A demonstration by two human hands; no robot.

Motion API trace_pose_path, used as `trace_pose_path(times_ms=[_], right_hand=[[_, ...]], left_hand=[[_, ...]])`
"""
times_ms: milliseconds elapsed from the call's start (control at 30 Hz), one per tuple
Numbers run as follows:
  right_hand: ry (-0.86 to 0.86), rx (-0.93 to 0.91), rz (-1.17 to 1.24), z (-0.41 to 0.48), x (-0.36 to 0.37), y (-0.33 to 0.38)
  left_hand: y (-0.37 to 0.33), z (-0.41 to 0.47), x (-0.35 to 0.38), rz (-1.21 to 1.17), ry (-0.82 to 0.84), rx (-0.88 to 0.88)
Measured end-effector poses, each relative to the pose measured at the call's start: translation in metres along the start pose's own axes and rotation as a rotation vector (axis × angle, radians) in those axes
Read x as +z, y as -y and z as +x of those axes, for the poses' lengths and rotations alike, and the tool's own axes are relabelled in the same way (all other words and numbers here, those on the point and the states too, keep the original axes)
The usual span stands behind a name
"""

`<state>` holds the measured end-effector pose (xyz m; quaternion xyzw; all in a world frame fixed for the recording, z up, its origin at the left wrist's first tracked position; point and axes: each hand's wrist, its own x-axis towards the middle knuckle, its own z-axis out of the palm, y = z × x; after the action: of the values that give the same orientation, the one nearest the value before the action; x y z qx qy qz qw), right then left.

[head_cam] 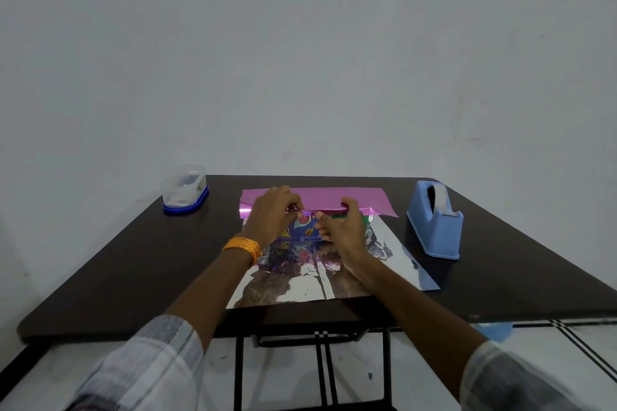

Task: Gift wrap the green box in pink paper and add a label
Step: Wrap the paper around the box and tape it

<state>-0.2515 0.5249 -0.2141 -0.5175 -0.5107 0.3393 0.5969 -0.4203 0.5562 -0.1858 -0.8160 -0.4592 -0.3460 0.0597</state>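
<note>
Pinching pink paper [334, 195] at green box [302, 227] far edge, left hand [272, 210] and right hand [340, 227] both clamped on fold. Likely risk: spring-back of slick foil on releasing either.

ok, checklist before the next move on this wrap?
1. Placement: the green box sits on the pink paper, silver side up: ok.
2. Grip: the left hand and the right hand both pinch the folded far edge at the box top: ok.
3. Coverage: not ok, the box's printed near face is exposed.
4. Tape: the tape dispenser stands right of the sheet, roll loaded: ok.
5. Label: cannot tell; none visible, and the clear container at the left has unclear contents.
</note>
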Motion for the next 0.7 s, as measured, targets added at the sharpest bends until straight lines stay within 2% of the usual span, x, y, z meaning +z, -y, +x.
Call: trace_pose_path(times_ms=[267, 400, 700], right_hand=[[-0.070, -0.005, -0.129, 0.000, -0.001, -0.001], [-0.080, -0.041, -0.433, 0.002, -0.005, -0.003], [-0.056, -0.144, -0.732, 0.011, -0.008, 0.015]], left_hand=[[0.001, 0.000, 0.002, -0.006, 0.007, -0.008], [0.002, 0.000, 0.002, -0.030, 0.007, -0.005], [0.001, -0.001, 0.001, -0.003, 0.023, -0.015]])
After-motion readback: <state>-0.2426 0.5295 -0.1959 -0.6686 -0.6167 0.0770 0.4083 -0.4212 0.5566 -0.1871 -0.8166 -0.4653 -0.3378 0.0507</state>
